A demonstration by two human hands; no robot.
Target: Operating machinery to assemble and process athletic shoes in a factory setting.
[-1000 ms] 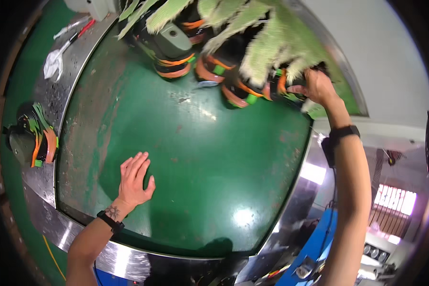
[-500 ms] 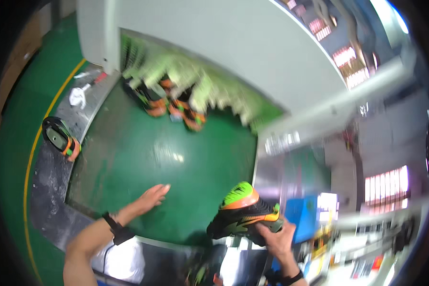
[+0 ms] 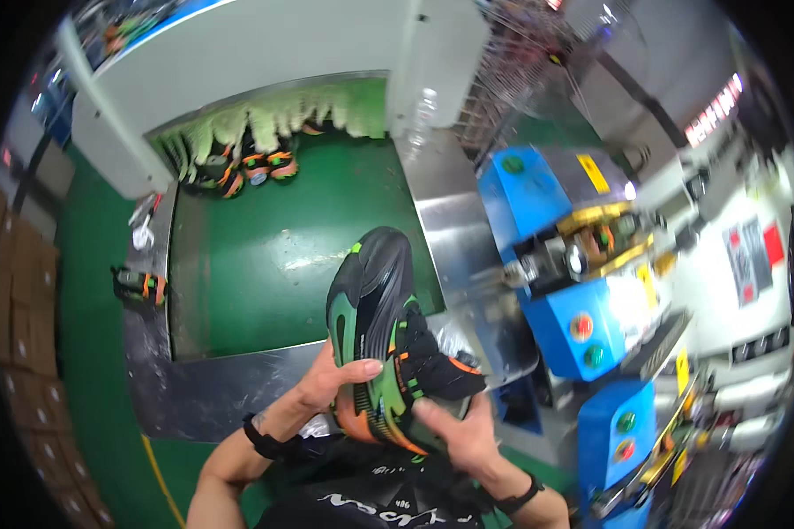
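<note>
A black, green and orange sports shoe [image 3: 375, 295] is held up in front of my body, tilted on its side with the toe pointing away. My left hand [image 3: 325, 381] is closed around its left side, the thumb lying across it near the middle. At the heel and collar end, my right hand [image 3: 468, 434] grips the shoe with its thumb pressed on the side. Behind it lies the green conveyor belt [image 3: 265, 291]. Several shoes [image 3: 254, 166] in similar colours stand at the belt's far end, partly under a pale green fringe curtain [image 3: 238, 128].
Another shoe [image 3: 141, 286] sits on the metal rim at left, near a white crumpled item [image 3: 141, 234]. A clear bottle [image 3: 425, 108] stands at the far right corner. Blue machines [image 3: 543, 291] with push buttons line the right side. Stacked cartons [image 3: 26, 344] are at far left.
My left hand, free over the belt before, now holds the shoe together with my right hand. The shoe is turned toe away and nearer my middle. My view has swung rightward.
</note>
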